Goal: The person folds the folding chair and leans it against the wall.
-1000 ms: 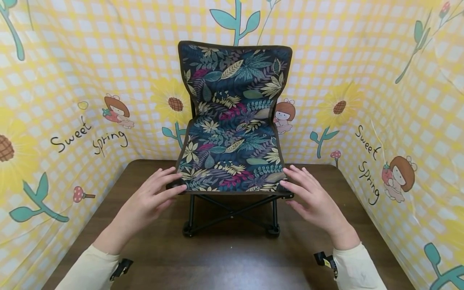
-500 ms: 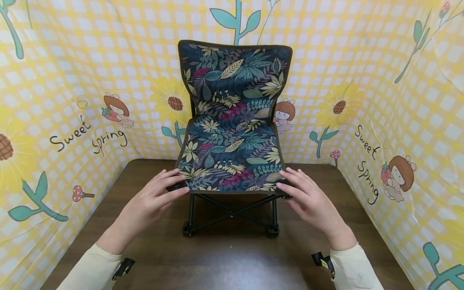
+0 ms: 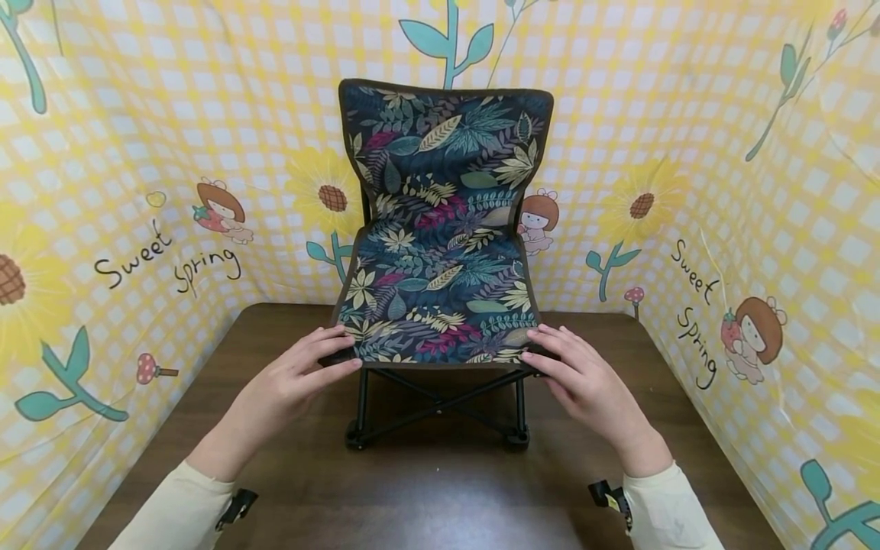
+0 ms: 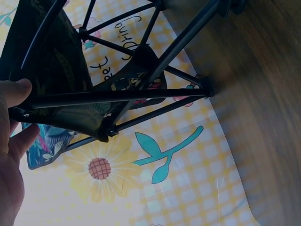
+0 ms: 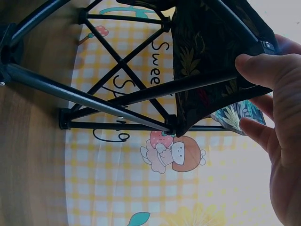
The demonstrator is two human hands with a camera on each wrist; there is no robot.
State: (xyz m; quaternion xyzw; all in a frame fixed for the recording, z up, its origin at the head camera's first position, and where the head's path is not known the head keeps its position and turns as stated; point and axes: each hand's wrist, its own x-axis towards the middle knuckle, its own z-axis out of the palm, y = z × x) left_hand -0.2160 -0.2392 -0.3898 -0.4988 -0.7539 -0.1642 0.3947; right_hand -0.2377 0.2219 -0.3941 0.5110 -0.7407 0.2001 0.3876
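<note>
A small folding chair (image 3: pixel 440 267) with dark leaf-print fabric stands unfolded and upright, facing me. Its front corner on the left is gripped by my left hand (image 3: pixel 292 378), fingers over the top of the seat. In the left wrist view the thumb (image 4: pixel 19 90) lies against the black tube under that corner. My right hand (image 3: pixel 594 389) holds the opposite front corner in the same way. The right wrist view shows its thumb (image 5: pixel 256 66) below the seat, at the end of a tube. Crossed black legs (image 3: pixel 438 409) run beneath the seat to plastic feet.
The chair stands on a dark brown wooden table (image 3: pixel 440 496). A yellow checked cloth (image 3: pixel 268 114) printed with sunflowers and "Sweet Spring" hangs close behind the chair and along both sides.
Both hands have moved slightly inward, their fingertips now farther over the front corners of the seat. The chair stays where it was.
</note>
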